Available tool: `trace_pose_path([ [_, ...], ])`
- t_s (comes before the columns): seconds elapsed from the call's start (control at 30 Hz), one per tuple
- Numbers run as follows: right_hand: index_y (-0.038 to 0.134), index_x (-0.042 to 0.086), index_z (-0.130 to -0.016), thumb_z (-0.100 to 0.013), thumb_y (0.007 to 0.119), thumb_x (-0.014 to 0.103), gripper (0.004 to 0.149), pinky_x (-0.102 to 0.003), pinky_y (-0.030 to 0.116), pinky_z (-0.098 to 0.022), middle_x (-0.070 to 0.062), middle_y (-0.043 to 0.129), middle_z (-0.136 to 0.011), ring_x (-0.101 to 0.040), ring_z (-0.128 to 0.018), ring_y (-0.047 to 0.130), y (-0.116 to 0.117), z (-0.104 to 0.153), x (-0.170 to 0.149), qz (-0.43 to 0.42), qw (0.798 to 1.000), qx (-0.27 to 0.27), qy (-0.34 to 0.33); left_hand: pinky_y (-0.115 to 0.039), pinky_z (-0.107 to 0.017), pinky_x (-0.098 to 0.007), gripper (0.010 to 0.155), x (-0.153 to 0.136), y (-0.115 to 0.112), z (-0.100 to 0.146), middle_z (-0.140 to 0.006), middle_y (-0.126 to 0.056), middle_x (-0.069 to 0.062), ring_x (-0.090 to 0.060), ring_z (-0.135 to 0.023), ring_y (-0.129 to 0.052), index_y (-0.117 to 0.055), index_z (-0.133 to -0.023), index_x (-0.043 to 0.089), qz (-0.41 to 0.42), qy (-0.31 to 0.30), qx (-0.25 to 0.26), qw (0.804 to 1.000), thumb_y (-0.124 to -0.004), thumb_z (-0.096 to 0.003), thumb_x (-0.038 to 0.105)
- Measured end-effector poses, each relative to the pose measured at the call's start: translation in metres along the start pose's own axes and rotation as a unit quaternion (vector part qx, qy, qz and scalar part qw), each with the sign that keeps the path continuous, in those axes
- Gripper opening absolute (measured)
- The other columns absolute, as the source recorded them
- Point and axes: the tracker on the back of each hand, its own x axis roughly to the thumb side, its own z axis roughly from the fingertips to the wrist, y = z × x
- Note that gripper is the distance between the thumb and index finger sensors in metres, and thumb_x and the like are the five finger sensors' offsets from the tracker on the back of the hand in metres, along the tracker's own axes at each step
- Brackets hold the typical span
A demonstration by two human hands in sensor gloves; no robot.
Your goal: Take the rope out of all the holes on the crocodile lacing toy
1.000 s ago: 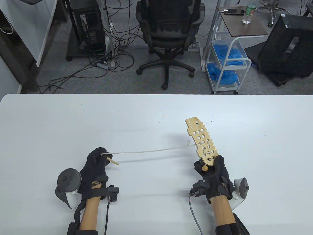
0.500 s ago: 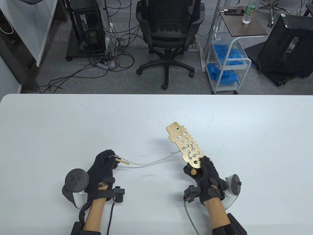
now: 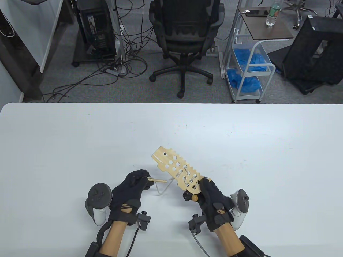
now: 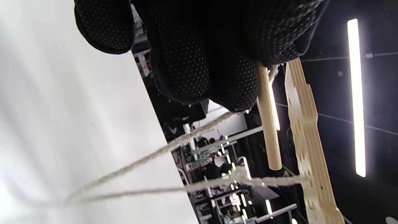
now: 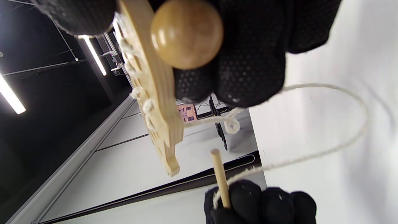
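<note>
Above the white tabletop (image 3: 80, 139), the gloved right hand (image 3: 211, 199) has its fingers clamped on the near end of a flat, pale wooden crocodile lacing board (image 3: 176, 170), angled far-left. The gloved left hand (image 3: 131, 188) pinches a thin wooden needle stick (image 3: 158, 180). A slack cream rope (image 3: 163, 188) loops between stick and board, some holes laced.

Right hand (image 3: 211, 202) grips near end of wooden crocodile toy (image 3: 176, 169), held above white desk (image 3: 80, 139), far end angled up-left. Rope (image 3: 164, 187) laced through holes nearest grip, slack loop sagging toward left hand (image 3: 131, 187). Left hand pinches wooden needle (image 3: 158, 180), tip pointing at toy.
</note>
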Motion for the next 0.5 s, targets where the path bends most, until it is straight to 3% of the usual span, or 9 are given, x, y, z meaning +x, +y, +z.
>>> trace_pose_path([
  [0.23,0.080,0.007,-0.077,-0.044,0.076,0.043,0.049,-0.064,0.071,-0.049,-0.019,0.096,-0.058,-0.040,-0.046,0.100,0.006,0.000,-0.001,0.000,1.000,0.031,-0.006,-0.075,-0.065,-0.056,0.042,-0.004,-0.004,0.000,-0.074,-0.106,0.008,-0.014,-0.064,-0.102,-0.083,-0.090,0.036,0.048,0.019,-0.020,0.998,-0.080,-0.0482,0.039],
  [0.5,0.081,0.007,-0.077,-0.043,0.077,0.042,0.048,-0.065,0.071,-0.049,-0.020,0.097,-0.058,-0.041,-0.046,0.100,0.014,-0.001,0.001,0.014,0.997,0.071,-0.020,-0.072,-0.067,-0.058,0.043,-0.011,-0.009,-0.003,-0.079,-0.103,0.007,-0.015,-0.069,-0.099,-0.080,-0.093,0.036,0.151,0.038,-0.089,0.984,-0.076,-0.0503,0.035],
])
